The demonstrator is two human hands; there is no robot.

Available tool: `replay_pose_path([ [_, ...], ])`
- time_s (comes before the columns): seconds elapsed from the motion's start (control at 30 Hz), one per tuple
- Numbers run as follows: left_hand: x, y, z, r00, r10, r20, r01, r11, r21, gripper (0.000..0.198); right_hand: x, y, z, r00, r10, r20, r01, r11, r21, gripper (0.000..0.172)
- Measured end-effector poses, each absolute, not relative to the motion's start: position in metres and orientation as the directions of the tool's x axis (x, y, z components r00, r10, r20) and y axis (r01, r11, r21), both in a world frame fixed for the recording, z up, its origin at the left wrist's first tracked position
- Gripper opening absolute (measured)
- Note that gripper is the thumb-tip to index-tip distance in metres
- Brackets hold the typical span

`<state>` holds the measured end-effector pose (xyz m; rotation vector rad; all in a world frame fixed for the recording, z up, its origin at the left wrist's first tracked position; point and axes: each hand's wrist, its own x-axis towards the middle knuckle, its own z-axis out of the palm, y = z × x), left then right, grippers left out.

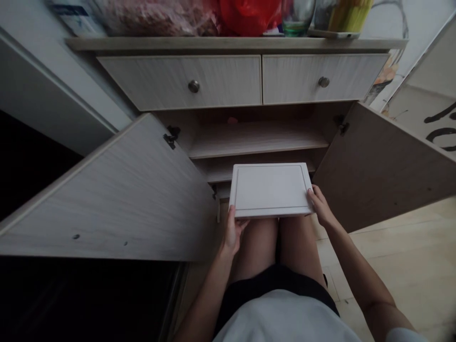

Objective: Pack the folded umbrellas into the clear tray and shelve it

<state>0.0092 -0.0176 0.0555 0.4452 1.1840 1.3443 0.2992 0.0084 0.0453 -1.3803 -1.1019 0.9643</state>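
Note:
A flat white rectangular board (270, 190) with a grooved rim is held level above my knees, in front of an open cabinet (256, 137). My left hand (233, 232) grips its near left corner, thumb on top. My right hand (319, 204) grips its right edge, fingers curled round it. Both hands are closed on the board. The board's far edge reaches the cabinet's lower shelf (221, 168).
Both cabinet doors stand wide open, the left door (117, 199) and the right door (377, 161). Two shut drawers with round knobs (194, 86) sit above. Plastic bags and a glass (297, 16) stand on the top. Pale wooden floor lies to the right.

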Motion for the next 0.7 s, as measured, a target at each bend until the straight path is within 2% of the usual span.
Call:
replay_pose_path([
  [0.13, 0.005, 0.002, 0.048, -0.202, 0.928, -0.314, -0.382, 0.220, 0.898, 0.057, 0.300, 0.029, 0.052, 0.226, 0.970, 0.085, 0.044, 0.077, -0.996, 0.053],
  [0.23, 0.001, 0.030, 0.046, -0.183, 0.976, -0.121, -0.169, 0.091, 0.982, 0.064, 0.302, 0.064, 0.055, 0.249, 0.964, 0.098, 0.010, 0.098, -0.995, 0.050],
  [0.3, -0.001, 0.054, 0.048, -0.143, 0.990, 0.017, -0.059, -0.026, 0.998, 0.067, 0.304, 0.093, 0.059, 0.247, 0.962, 0.113, 0.032, 0.108, -0.994, 0.049],
  [0.37, -0.002, 0.081, 0.052, -0.122, 0.989, 0.087, 0.009, -0.087, 0.996, 0.067, 0.305, 0.123, 0.065, 0.243, 0.961, 0.131, 0.076, 0.116, -0.990, 0.048],
  [0.57, -0.005, 0.167, 0.070, -0.142, 0.975, 0.172, 0.127, -0.155, 0.980, 0.062, 0.298, 0.206, 0.095, 0.223, 0.969, 0.107, 0.094, 0.088, -0.992, 0.036],
  [0.7, -0.009, 0.214, 0.079, -0.185, 0.974, 0.132, 0.207, -0.092, 0.974, 0.061, 0.290, 0.255, 0.109, 0.246, 0.966, 0.085, 0.090, 0.065, -0.994, 0.029],
])
